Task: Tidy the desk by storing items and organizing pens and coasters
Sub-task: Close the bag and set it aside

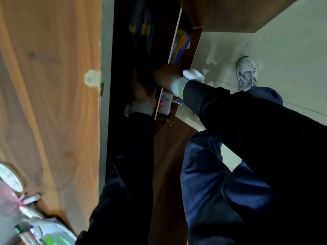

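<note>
Both my arms reach into the open dark cabinet (123, 50) beside the wooden desk top (49, 85). My left hand (139, 90) and my right hand (164, 76) hold a dark object (145, 79) between them, just inside the compartment by the shelf board (174, 38). Shadow hides the object's shape and my fingertips. On the desk at the lower left lie several pens (30, 198) and a round white coaster (9, 175).
A blue and yellow box (180, 45) stands behind the shelf board, and a white box with a red mark (165, 103) sits under my right wrist. Papers and a green item (53, 239) lie at the desk's corner. My shoe (246, 73) stands on the pale tiled floor (283, 41).
</note>
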`<state>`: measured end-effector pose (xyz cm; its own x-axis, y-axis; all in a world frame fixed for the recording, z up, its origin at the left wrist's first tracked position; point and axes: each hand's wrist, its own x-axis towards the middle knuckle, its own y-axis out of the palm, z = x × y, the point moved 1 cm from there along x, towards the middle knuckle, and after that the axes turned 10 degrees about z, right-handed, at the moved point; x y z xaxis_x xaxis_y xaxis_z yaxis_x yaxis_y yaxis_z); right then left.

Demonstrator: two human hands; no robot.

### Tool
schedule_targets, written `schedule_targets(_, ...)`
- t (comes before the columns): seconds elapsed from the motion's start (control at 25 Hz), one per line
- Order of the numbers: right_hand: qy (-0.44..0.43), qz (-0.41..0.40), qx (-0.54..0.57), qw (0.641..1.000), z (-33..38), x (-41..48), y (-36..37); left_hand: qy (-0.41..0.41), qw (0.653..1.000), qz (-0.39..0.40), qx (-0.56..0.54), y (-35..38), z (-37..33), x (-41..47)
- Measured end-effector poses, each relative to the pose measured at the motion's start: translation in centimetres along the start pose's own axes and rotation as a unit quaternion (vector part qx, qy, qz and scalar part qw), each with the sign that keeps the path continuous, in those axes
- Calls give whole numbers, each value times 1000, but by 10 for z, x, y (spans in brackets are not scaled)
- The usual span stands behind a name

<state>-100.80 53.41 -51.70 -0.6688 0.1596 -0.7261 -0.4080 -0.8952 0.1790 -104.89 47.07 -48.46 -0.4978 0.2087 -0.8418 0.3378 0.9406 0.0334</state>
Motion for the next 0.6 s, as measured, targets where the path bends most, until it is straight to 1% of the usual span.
schedule_targets(0.04,-1,-15,16,1000,-6,-6,-1,-2,999,1,42,1,2,-6)
schedule_targets(0.12,-7,-21,15,1000,-10,-44,5,-12,999,7,40,-7,8,-37)
schedule_targets(0.24,18,-33,10,999,-16,-92,4,-56,996,20,67,-14,23,-78)
schedule_targets(0.32,10,-34,-31,999,-18,-121,5,-86,992,44,80,-16,35,-107)
schedule_targets(0.36,-6,-19,-54,998,-9,-141,10,-85,993,50,72,-22,37,-126)
schedule_targets(0.44,-16,25,-66,997,6,-170,18,-78,994,57,58,-29,42,-157)
schedule_targets(0.52,-28,79,-110,990,19,-191,27,-53,997,48,43,-33,34,-185)
schedule_targets(0.6,-48,136,-156,977,30,-207,41,-14,1000,18,11,-38,23,-213)
